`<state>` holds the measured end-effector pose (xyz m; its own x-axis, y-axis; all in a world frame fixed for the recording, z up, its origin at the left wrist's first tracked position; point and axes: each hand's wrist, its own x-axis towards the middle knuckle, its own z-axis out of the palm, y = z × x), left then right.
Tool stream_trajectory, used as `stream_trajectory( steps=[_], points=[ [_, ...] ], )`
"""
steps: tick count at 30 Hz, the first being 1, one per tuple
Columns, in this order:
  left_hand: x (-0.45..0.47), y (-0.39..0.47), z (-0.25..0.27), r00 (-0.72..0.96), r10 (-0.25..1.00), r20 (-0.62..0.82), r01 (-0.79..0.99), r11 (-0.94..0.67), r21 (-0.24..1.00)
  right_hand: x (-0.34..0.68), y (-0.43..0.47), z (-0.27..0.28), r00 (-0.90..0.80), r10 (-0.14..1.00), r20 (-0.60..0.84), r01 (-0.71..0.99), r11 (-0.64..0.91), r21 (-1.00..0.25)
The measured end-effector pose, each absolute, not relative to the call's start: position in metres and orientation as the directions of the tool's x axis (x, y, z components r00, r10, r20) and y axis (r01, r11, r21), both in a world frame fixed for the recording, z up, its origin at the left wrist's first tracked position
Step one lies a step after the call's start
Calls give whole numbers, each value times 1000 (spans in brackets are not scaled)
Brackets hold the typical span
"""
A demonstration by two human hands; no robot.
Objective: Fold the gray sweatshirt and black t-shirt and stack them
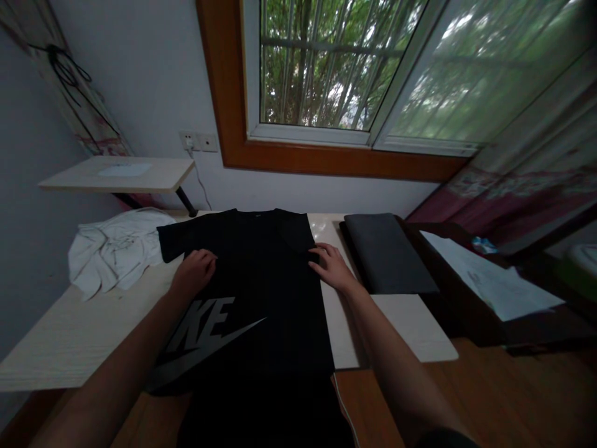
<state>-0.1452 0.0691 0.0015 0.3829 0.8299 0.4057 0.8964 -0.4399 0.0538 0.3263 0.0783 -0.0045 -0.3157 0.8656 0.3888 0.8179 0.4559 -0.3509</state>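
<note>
A black T-shirt with grey lettering and a swoosh lies spread on the pale table, its collar toward the wall. Its left sleeve sticks out flat, while no sleeve shows outside the right edge. My left hand rests at the shirt's left side below the sleeve, fingers curled together on the cloth. At the right edge is my right hand, its thumb and fingers apart and the tips touching the fabric. The shirt's lower part hangs over the table's front edge and merges with dark clothing below.
A crumpled white cloth lies on the table at left, beneath a raised shelf. On the right sits a dark grey flat case or laptop. Farther right, a white sheet lies on dark furniture. A window is above.
</note>
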Motion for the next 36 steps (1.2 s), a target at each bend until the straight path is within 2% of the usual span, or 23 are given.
stream_trajectory(
  steps=[5,10,23,30,36],
  points=[
    [-162,7,-4,347,850,396,910,-408,77,321,41,3,-430,827,362,771,545,-329],
    [-169,-29,-16,391,847,359,901,-432,39,317,10,5,-482,821,306,769,564,-302],
    [-147,13,-27,376,882,284,913,-404,47,330,49,-8,-380,887,262,835,451,-316],
    [-137,47,-20,332,907,258,932,-359,60,335,89,-14,-361,899,250,806,435,-401],
    [-139,60,-19,313,916,252,940,-337,56,335,71,-14,-208,910,358,726,389,-568]
  ],
)
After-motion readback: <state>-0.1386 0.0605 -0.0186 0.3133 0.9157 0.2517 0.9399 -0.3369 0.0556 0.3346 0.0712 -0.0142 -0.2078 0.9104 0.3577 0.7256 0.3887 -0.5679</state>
